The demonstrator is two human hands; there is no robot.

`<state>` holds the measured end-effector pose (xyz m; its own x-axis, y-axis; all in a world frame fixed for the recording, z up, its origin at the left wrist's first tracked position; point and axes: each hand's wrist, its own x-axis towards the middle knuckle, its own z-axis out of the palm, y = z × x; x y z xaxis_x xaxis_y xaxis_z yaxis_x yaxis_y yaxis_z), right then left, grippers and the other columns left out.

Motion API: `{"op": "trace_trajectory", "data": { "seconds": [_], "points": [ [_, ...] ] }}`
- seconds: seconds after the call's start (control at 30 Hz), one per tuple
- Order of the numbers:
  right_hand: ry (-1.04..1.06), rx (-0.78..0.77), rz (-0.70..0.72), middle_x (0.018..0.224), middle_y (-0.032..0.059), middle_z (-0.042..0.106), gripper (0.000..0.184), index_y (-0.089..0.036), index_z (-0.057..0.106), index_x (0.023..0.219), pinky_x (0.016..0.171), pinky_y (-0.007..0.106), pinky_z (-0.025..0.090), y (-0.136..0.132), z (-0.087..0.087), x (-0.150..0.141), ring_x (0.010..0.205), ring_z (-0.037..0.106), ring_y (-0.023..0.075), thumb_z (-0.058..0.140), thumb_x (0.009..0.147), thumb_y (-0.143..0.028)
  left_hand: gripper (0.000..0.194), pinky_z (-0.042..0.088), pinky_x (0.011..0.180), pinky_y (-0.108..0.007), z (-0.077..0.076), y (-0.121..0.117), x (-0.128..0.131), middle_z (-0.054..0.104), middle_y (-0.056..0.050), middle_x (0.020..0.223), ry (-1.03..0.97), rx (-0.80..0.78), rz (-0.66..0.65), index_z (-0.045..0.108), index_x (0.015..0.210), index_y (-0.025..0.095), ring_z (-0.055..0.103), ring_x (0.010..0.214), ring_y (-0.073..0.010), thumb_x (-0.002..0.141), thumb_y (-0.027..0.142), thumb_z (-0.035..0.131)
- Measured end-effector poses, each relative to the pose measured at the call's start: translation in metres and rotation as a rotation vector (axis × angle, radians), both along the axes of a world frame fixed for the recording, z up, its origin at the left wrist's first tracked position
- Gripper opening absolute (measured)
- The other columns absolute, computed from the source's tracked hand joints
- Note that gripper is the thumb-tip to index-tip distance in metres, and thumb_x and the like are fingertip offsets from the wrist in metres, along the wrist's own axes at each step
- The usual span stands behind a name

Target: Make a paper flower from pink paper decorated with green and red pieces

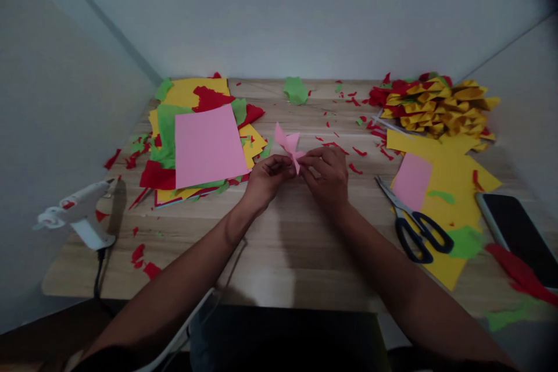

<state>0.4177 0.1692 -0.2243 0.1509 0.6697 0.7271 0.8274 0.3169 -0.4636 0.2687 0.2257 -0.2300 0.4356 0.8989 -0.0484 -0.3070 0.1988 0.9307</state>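
Note:
A small pink paper shape (289, 143) with several pointed tips, like a flower or star, is held up over the middle of the table. My left hand (271, 179) pinches its lower left side between thumb and fingers. From the other side, my right hand (325, 174) grips its lower right edge with closed fingertips. The fingers hide the bottom of the paper. To the left lies a pink paper sheet (209, 148) on a pile of coloured scraps. Right of my right hand, scissors (414, 222) with black handles rest partly on yellow paper (453, 186).
A white glue gun (82, 212) with a cord stands at the left edge. Bunched yellow paper petals (440, 106) lie at the back right. A phone (518, 232) and red crepe paper (521, 270) are at far right. A green scrap (296, 90) lies near the wall.

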Motion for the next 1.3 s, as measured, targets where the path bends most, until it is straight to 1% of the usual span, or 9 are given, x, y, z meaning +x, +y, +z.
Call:
{"op": "trace_trajectory", "data": {
  "seconds": [0.1,0.2,0.37,0.53,0.7,0.83,0.97,1.13,1.3],
  "points": [
    [-0.077,0.016,-0.001,0.087,0.0030,0.071,0.009,-0.025,0.075,0.088,0.084,0.039,0.044,-0.001,0.001,0.002,0.088,0.061,0.0213,0.068,0.092,-0.022,0.033,0.056,0.073,-0.026,-0.006,0.001,0.001,0.071,0.001,0.073,-0.006,-0.031,-0.001,0.071,0.082,0.017,0.066,0.068,-0.0116,0.060,0.026,0.093],
    [-0.129,0.021,-0.008,0.085,0.0026,0.071,0.009,-0.025,0.074,0.085,0.084,0.039,0.042,-0.001,0.002,0.001,0.085,0.061,0.0210,0.069,0.093,-0.025,0.032,0.056,0.075,-0.027,-0.007,0.000,0.001,0.071,0.001,0.074,-0.009,-0.044,0.000,0.069,0.082,0.017,0.067,0.069,-0.0118,0.061,0.027,0.091],
    [-0.138,-0.002,-0.012,0.080,0.0022,0.068,0.010,-0.024,0.076,0.089,0.083,0.037,0.039,-0.002,0.005,0.000,0.084,0.058,0.0204,0.068,0.094,-0.027,0.031,0.055,0.076,-0.028,-0.001,-0.002,0.001,0.072,-0.002,0.080,0.042,0.006,0.024,0.070,0.083,0.016,0.066,0.073,-0.0130,0.063,0.030,0.090],
    [-0.165,0.007,-0.002,0.080,0.0023,0.070,0.010,-0.023,0.075,0.089,0.083,0.038,0.039,-0.003,0.007,0.000,0.084,0.058,0.0210,0.067,0.095,-0.027,0.031,0.055,0.074,-0.030,0.005,-0.003,0.002,0.072,-0.001,0.076,0.104,0.057,0.035,0.069,0.075,0.016,0.064,0.070,-0.0136,0.060,0.029,0.092],
    [-0.118,-0.006,0.044,0.080,0.0017,0.070,0.012,-0.026,0.074,0.087,0.086,0.041,0.041,-0.002,0.007,-0.001,0.084,0.059,0.0210,0.066,0.095,-0.025,0.032,0.054,0.072,-0.031,0.001,-0.004,0.003,0.072,-0.002,0.080,0.065,0.040,0.074,0.067,0.079,0.017,0.066,0.077,-0.0173,0.059,0.024,0.091],
    [-0.064,-0.042,0.051,0.085,0.0024,0.070,0.011,-0.028,0.076,0.093,0.088,0.042,0.045,-0.001,0.003,0.000,0.088,0.061,0.0218,0.066,0.095,-0.028,0.033,0.052,0.070,-0.026,0.001,-0.003,0.002,0.069,0.000,0.080,-0.005,-0.031,0.064,0.066,0.083,0.016,0.063,0.072,-0.0128,0.061,0.021,0.090],
    [-0.007,0.020,-0.020,0.093,0.0056,0.068,0.011,-0.027,0.076,0.100,0.088,0.043,0.049,0.001,-0.001,0.001,0.092,0.062,0.0230,0.070,0.092,-0.030,0.031,0.051,0.070,-0.025,0.003,-0.002,0.000,0.068,0.001,0.079,-0.079,-0.067,0.050,0.065,0.084,0.017,0.062,0.069,-0.0114,0.064,0.022,0.089],
    [0.054,-0.002,0.029,0.096,0.0057,0.067,0.007,-0.025,0.076,0.095,0.090,0.042,0.049,0.002,-0.003,0.001,0.095,0.062,0.0223,0.073,0.089,-0.028,0.036,0.052,0.074,-0.027,0.003,-0.003,0.000,0.069,0.000,0.083,-0.103,-0.077,0.021,0.064,0.088,0.017,0.062,0.072,-0.0118,0.065,0.025,0.090],
    [0.074,-0.041,0.015,0.092,0.0041,0.067,0.003,-0.026,0.075,0.089,0.089,0.042,0.048,0.001,-0.003,-0.001,0.093,0.061,0.0221,0.072,0.090,-0.026,0.035,0.050,0.073,-0.026,0.002,-0.001,0.000,0.066,0.001,0.076,-0.056,-0.022,0.012,0.061,0.085,0.017,0.061,0.071,-0.0116,0.066,0.024,0.090]
  ]
}}
